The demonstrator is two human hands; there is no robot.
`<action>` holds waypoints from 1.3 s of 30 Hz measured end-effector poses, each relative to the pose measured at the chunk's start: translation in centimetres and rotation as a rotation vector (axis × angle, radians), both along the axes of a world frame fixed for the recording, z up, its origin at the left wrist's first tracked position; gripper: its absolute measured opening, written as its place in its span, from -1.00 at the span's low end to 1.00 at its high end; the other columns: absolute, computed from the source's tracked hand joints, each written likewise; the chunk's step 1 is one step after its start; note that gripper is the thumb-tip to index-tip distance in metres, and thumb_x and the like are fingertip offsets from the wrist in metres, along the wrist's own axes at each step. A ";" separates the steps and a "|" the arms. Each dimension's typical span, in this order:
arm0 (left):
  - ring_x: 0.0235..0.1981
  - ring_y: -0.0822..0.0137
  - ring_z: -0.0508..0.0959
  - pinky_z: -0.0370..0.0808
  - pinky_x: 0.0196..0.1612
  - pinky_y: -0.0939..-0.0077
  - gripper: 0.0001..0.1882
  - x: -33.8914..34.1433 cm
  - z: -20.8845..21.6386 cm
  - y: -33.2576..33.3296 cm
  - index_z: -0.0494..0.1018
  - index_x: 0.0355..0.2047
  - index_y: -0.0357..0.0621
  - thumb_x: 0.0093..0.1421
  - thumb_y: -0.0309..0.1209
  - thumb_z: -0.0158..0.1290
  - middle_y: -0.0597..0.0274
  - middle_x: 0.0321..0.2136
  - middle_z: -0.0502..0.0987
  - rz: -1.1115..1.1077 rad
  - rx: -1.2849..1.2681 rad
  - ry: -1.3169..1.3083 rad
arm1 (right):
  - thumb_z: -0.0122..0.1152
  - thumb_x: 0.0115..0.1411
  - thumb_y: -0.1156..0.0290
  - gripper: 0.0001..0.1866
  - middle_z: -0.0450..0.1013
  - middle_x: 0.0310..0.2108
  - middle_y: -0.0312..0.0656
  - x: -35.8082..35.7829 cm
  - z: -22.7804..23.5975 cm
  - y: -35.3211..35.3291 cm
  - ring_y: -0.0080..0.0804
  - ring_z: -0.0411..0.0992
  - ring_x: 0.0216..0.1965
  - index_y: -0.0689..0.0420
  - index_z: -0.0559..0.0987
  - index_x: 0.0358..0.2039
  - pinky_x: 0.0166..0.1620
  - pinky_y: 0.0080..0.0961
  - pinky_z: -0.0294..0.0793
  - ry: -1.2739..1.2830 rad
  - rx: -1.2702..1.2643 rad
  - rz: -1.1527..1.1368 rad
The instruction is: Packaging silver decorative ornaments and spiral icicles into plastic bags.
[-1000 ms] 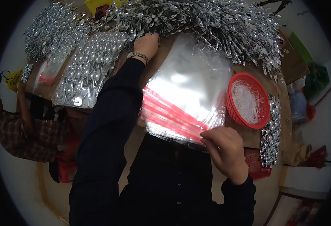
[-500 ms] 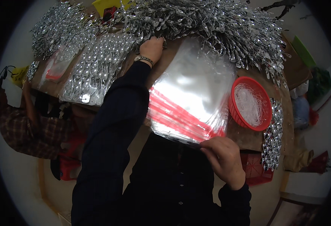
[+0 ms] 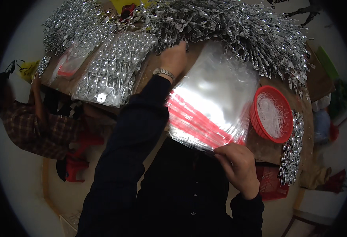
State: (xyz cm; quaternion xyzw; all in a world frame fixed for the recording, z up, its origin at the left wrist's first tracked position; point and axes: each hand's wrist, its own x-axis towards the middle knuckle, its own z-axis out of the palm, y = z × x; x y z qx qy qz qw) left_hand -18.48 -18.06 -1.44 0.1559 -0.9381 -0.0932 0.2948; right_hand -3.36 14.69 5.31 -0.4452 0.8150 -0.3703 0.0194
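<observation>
My left hand (image 3: 174, 60), wearing a wristwatch, reaches to the near edge of a big heap of silver teardrop-shaped metal pieces (image 3: 236, 27). Its fingers are bent closed against the pieces; what lies between them is hidden. A stack of clear plastic bags (image 3: 217, 87) with red bands fans out on the table in front of me. At the stack's near right corner, my right hand (image 3: 238, 166) pinches the bags' edge between thumb and fingers.
Right of the bags stands a red plastic basket (image 3: 256, 118) of clear thin strands (image 3: 271, 114). Silver strips (image 3: 291, 154) hang over the table edge. Bagged silver pieces (image 3: 114, 67) lie left. Another person (image 3: 39, 126) sits at the far left. A red crate (image 3: 270, 183) is below.
The whole view has shifted, so most things appear a little farther right. My left hand stays at the heap's edge, and my right hand keeps its pinch on the bags' corner.
</observation>
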 end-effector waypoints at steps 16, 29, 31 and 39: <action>-0.58 0.03 0.52 0.45 -0.53 0.19 -0.75 15.6 6.0 11.5 0.31 -0.25 -0.18 0.00 -0.54 0.00 0.07 -0.62 0.48 -0.265 0.075 0.080 | 0.21 0.05 0.59 -0.36 0.45 -0.31 -0.08 -2.8 -1.4 -4.3 -0.31 0.43 -0.49 0.20 0.29 0.19 -0.38 -0.41 0.45 -0.011 -0.133 -0.133; -0.19 0.00 0.45 0.42 -0.15 0.25 -0.51 18.8 6.0 12.1 0.35 0.01 -0.26 0.04 -0.46 0.14 -0.03 -0.23 0.44 -0.631 0.311 0.356 | 0.03 0.07 0.77 -0.75 0.49 -0.37 -0.10 -3.5 -2.0 -5.5 -0.37 0.49 -0.33 0.30 0.48 -0.21 -0.25 -0.53 0.46 0.161 -0.381 -0.033; -0.06 -0.01 0.40 0.36 -0.01 0.24 -0.48 19.3 6.5 11.6 0.39 0.00 -0.21 -0.02 -0.46 0.20 0.01 -0.09 0.41 -0.648 0.302 0.290 | 0.01 0.09 0.77 -0.76 0.49 -0.36 -0.12 -3.1 -1.5 -4.4 -0.41 0.48 -0.32 0.30 0.48 -0.22 -0.26 -0.55 0.46 0.107 -0.428 -0.042; -0.15 0.05 0.49 0.40 -0.08 0.25 -0.40 18.9 7.0 12.7 0.46 -0.05 -0.21 -0.22 -0.58 0.22 0.08 -0.18 0.49 -0.795 0.041 0.334 | 0.17 0.14 0.62 -0.84 0.41 -0.35 -0.13 0.8 -0.4 -0.2 -0.47 0.43 -0.38 0.27 0.43 -0.26 -0.30 -0.57 0.45 -0.271 -0.651 0.109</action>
